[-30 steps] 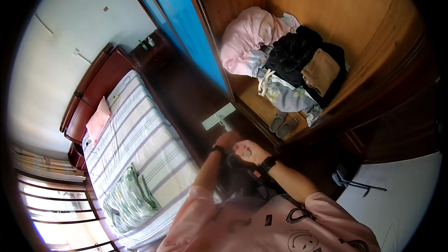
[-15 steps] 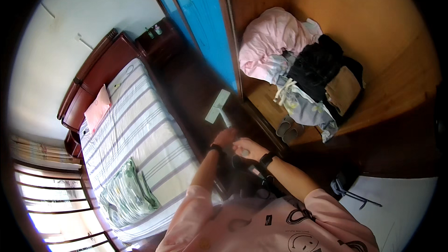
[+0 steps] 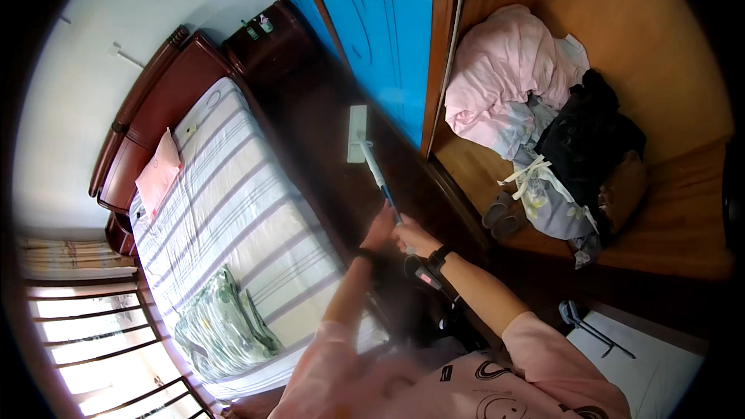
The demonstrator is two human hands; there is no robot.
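Note:
A flat mop [image 3: 357, 136] with a pale rectangular head lies against the dark floor, between the bed and the wardrobe. Its white and blue pole slants back toward me. My left hand [image 3: 380, 226] is closed round the pole, farther along it. Just behind and to the right, my right hand [image 3: 417, 237] grips the pole near its end. Both wrists wear dark bands. The palms and part of the pole are hidden by my fingers.
To the left stands a bed [image 3: 256, 217] with a striped sheet, a pink pillow [image 3: 159, 173] and a folded green blanket [image 3: 221, 318]. At right, an open wardrobe [image 3: 660, 54] holds heaped bedding and clothes [image 3: 516, 70]. Grey slippers [image 3: 503, 216] sit at its edge. A nightstand [image 3: 272, 39] is ahead.
The mop head has swung from slanted to nearly upright in view and sits farther from my hands, with more pole showing. The view has shifted, so the wardrobe appears farther right.

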